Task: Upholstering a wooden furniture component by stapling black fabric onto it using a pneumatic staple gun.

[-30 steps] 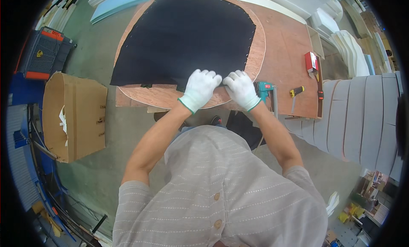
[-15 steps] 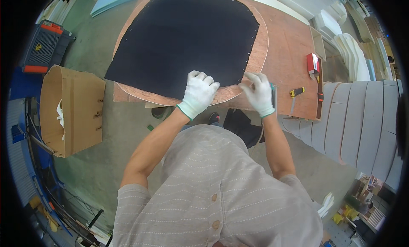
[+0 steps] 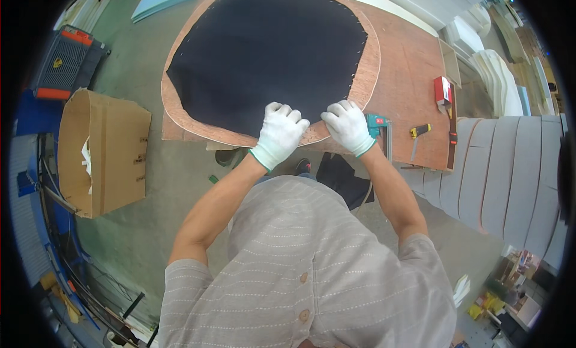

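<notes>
A sheet of black fabric (image 3: 264,54) lies over a rounded wooden panel (image 3: 180,117), whose rim shows around it. Small staples dot the fabric's right and upper left edges. At the near edge, my left hand (image 3: 280,131) in a white glove is closed, fingers curled on the fabric. Just to its right my gloved right hand (image 3: 348,127) is closed too, gripping the fabric's near right edge. The fingertips of both hands are hidden. A green staple gun (image 3: 377,122) lies on the table right beside my right hand.
The wooden table (image 3: 408,66) carries a yellow-black utility knife (image 3: 420,130) and a red-white box (image 3: 442,91) at right. Grey foam slabs (image 3: 498,168) stand beyond. An open cardboard box (image 3: 120,156) stands on the floor at left, near a dark toolbox (image 3: 65,63).
My right hand has moved left and closed on the fabric edge. The fabric's left corner has drawn inward, baring more of the panel's rim. More of the staple gun shows.
</notes>
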`<state>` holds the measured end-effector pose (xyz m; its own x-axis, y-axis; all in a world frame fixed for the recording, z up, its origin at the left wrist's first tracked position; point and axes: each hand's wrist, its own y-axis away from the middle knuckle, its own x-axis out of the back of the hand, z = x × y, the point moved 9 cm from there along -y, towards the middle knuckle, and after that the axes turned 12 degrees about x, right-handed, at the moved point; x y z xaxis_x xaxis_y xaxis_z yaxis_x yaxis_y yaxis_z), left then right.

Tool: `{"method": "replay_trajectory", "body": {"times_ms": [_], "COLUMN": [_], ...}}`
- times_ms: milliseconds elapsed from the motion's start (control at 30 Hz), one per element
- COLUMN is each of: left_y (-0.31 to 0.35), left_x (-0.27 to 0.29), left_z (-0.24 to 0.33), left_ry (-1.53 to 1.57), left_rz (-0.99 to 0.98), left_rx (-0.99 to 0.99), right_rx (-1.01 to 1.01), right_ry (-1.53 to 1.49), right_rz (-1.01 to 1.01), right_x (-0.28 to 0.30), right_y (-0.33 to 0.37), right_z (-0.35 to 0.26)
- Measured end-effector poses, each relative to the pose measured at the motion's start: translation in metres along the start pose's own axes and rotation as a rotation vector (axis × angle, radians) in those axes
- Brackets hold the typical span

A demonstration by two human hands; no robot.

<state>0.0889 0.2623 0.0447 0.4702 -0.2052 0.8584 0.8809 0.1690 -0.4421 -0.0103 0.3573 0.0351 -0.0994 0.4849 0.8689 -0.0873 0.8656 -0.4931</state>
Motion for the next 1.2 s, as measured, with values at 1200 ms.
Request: {"method": "replay_trajectory", "body": {"times_ms": [1200], "left_y": [0.011], "left_x": [0.048], "left_z": [-0.033], "left_ry": [0.074], "left_rz": [-0.081], "left_rx": [0.148], "right_rx": [-0.129], "right_ry": [-0.053], "right_rz": [0.163], "right_x": [-0.020], "right_y": [-0.019], "right_z": [-0.039]}}
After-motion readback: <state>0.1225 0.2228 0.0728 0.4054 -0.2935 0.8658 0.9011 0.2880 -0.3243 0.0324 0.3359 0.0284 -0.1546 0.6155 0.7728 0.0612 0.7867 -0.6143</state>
